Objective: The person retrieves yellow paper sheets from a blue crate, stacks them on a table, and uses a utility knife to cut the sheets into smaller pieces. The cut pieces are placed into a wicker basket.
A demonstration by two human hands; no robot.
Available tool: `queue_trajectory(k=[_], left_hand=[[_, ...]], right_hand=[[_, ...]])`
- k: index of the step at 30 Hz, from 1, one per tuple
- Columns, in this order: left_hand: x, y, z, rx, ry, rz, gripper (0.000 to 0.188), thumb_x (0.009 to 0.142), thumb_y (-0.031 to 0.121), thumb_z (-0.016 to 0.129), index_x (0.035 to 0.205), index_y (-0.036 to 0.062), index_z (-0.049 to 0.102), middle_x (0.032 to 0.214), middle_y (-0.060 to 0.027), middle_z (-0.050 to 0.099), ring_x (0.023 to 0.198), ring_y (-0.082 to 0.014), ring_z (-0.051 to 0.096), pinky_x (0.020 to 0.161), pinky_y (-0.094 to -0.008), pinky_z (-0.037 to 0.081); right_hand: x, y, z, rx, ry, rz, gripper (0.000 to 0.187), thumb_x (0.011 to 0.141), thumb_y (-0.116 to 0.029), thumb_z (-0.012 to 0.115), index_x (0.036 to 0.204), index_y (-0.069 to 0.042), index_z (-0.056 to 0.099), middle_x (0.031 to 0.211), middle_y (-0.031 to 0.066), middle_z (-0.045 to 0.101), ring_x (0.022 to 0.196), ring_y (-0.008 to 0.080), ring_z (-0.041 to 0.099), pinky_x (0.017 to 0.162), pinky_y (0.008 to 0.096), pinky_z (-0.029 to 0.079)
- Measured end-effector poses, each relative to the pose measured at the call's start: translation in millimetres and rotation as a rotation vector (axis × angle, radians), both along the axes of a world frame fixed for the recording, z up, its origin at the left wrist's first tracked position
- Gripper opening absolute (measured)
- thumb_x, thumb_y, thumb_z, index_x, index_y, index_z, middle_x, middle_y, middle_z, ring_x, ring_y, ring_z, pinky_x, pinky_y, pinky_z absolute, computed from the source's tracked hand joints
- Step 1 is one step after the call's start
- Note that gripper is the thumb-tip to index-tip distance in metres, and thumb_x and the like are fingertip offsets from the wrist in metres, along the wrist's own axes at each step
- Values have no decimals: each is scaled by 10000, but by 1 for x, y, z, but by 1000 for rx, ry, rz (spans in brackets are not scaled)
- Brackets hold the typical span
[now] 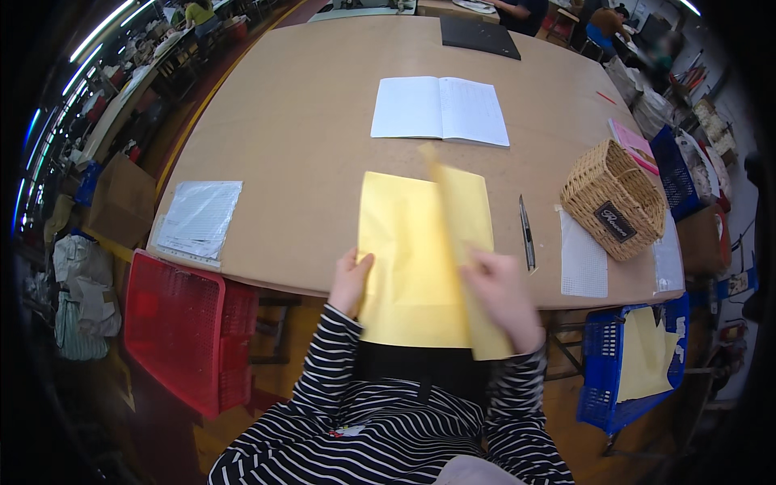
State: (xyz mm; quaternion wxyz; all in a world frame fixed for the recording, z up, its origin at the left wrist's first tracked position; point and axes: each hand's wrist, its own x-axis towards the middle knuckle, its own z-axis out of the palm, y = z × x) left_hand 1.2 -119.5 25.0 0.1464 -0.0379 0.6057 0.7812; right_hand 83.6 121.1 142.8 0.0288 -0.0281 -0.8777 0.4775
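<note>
Tan worktable point(307, 121); red crate point(174, 323); ceiling strip lights point(101, 28).

The person wore a long-sleeved top in narrow black and white horizontal stripes, the sleeves reaching the wrists. The left hand point(350, 283) and right hand point(503, 297) were bare (no gloves, rings or watch showed). A plain black band crossed the waist.

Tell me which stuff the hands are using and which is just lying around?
In use:
yellow sheets
left hand
right hand

Lying about:
open notebook
pen
wicker basket
clear sleeve of papers
red crate
blue crate
</note>
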Motion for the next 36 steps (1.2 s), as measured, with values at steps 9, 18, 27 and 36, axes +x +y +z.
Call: queue_trajectory(k=[9, 18, 27, 36], left_hand=[[-38, -85, -7, 150, -32, -201, 338, 992, 105, 535, 1285, -63, 529, 1182, -119, 652, 1052, -168, 632, 928, -300, 501], [-52, -80, -14, -164, -91, -287, 372, 975, 72, 526, 1321, -64, 508, 1228, -111, 635, 1091, -167, 610, 960, -300, 468], [-8, -20, 8, -135, 85, -136, 319, 968, 41, 523, 1270, -61, 532, 1156, -96, 657, 1010, -137, 615, 900, -276, 479], [34, 55, 16, -175, 108, -138, 249, 974, 72, 499, 1186, -36, 573, 1004, -107, 680, 888, -118, 619, 777, -279, 510]], right_hand=[[49, 142, -33, -769, -161, -362, 321, 937, -62, 568, 1223, 82, 592, 1042, 159, 702, 821, 179, 701, 724, 274, 564], [68, 123, -100, -492, -261, -445, 332, 983, -139, 525, 1251, 53, 565, 1095, 98, 664, 992, 150, 606, 880, 294, 473], [40, 74, 19, -154, -156, -243, 286, 944, -104, 521, 1141, 87, 599, 802, 113, 700, 651, 225, 650, 650, 325, 519], [-10, -91, -12, 567, -41, 21, 237, 837, -88, 552, 989, 81, 619, 670, 196, 644, 620, 336, 676, 582, 410, 552]])
